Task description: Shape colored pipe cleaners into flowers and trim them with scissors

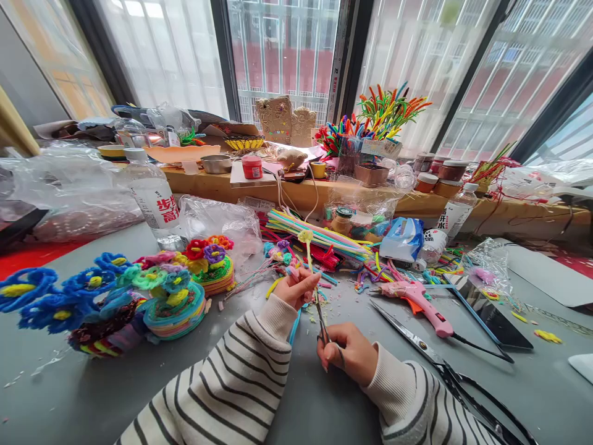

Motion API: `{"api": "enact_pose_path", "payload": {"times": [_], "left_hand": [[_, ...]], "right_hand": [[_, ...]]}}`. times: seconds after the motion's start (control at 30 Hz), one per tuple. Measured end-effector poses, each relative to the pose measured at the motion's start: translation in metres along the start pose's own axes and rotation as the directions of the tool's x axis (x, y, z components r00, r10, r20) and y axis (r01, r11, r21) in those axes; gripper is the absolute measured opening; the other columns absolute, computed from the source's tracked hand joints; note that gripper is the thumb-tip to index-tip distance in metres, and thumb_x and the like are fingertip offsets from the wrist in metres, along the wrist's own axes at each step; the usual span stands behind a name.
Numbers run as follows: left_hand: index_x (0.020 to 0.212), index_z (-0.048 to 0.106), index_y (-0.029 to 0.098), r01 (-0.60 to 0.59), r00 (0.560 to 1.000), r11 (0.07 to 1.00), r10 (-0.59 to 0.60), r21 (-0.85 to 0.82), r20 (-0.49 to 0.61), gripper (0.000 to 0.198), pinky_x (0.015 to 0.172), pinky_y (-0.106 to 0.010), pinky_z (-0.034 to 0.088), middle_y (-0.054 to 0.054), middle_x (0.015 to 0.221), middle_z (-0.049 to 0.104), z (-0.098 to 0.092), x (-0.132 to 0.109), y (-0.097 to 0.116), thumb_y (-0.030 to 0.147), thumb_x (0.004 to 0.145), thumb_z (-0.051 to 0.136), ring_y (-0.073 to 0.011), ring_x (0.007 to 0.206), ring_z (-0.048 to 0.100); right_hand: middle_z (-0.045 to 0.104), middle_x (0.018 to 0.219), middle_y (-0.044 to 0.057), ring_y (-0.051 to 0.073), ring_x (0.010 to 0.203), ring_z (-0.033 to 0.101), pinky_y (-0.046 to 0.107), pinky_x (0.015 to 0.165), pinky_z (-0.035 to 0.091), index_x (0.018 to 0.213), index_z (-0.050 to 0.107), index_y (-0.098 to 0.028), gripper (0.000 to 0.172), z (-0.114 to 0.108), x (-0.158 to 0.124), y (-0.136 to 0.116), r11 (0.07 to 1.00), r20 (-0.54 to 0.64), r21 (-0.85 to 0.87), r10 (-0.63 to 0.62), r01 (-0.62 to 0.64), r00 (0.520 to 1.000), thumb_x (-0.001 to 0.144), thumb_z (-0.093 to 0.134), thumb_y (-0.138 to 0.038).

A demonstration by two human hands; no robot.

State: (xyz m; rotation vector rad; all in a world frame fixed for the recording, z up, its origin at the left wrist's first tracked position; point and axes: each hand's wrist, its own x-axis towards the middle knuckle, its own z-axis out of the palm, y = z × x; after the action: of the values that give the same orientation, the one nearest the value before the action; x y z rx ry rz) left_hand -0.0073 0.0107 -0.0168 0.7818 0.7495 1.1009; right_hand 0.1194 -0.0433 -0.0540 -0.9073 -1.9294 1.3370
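Between the fingers of my left hand (pixel 296 288) is a pale yellow pipe cleaner flower (pixel 306 237), held upright with its head above the fingertips. Small scissors (pixel 321 321) are in my right hand (pixel 348 353), with fingers through the handles and blades pointing up towards my left hand. Whether the blades touch the stem I cannot tell. Pale fuzz bits lie on the grey table (pixel 296 395) beneath. To the left stand pipe cleaner flower pots: one with blue flowers (pixel 95 281), one with a striped pastel base (pixel 178 315).
A pink glue gun (pixel 428 306), large scissors (pixel 412 337) and a phone (pixel 491 312) lie to the right. Pipe cleaner bundles (pixel 319 228) and a blue-white packet (pixel 402 238) are ahead. A water bottle (pixel 155 201) stands left. Behind runs a crowded wooden ledge (pixel 217 188).
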Motion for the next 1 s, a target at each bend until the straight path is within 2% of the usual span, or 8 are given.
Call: {"api": "enact_pose_path", "payload": {"times": [0.27,0.4,0.77,1.0], "left_hand": [[0.048,0.045,0.013,-0.076,0.997,0.997,0.076,0.004,-0.011,0.031,0.03,-0.01,0.027,0.008,0.04,0.042,-0.0034,0.0031,-0.0032,0.03,0.042,0.071,0.001,0.032,0.035],[0.049,0.045,0.013,-0.128,0.992,0.992,0.128,-0.01,0.015,0.031,0.031,-0.011,0.026,0.008,0.041,0.04,-0.0051,0.0045,-0.0054,0.029,0.045,0.07,0.0007,0.033,0.034],[0.05,0.044,0.014,-0.157,0.988,0.988,0.157,-0.003,0.008,0.03,0.032,-0.012,0.024,0.007,0.042,0.043,-0.0055,0.0053,-0.0086,0.03,0.047,0.07,0.0001,0.034,0.034],[0.049,0.045,0.013,-0.127,0.992,0.992,0.127,-0.012,-0.016,0.03,0.031,-0.012,0.024,0.007,0.041,0.045,-0.0032,0.0027,-0.0049,0.028,0.045,0.071,0.0003,0.033,0.035]], "right_hand": [[0.041,0.041,-0.002,0.007,0.041,0.034,0.02,0.04,0.025,0.042,0.044,-0.014,0.058,0.0001,0.0002,-0.0027,0.995,-0.071,0.017,0.096,-0.095,0.993,0.059,0.037,-0.069],[0.039,0.04,-0.003,0.006,0.04,0.031,0.02,0.04,0.024,0.042,0.043,-0.014,0.058,0.0002,0.0003,-0.0036,0.995,-0.072,-0.01,0.097,-0.098,0.993,0.061,0.035,-0.068],[0.032,0.038,-0.005,0.005,0.036,0.027,0.02,0.038,0.019,0.044,0.047,-0.013,0.061,0.0011,-0.0003,0.0003,0.998,-0.028,0.019,0.067,-0.066,0.997,0.063,0.031,-0.069],[0.035,0.038,-0.004,0.005,0.038,0.028,0.02,0.039,0.021,0.042,0.045,-0.014,0.059,-0.0001,0.0004,-0.0022,0.995,-0.05,-0.003,0.095,-0.095,0.994,0.062,0.033,-0.068]]}}
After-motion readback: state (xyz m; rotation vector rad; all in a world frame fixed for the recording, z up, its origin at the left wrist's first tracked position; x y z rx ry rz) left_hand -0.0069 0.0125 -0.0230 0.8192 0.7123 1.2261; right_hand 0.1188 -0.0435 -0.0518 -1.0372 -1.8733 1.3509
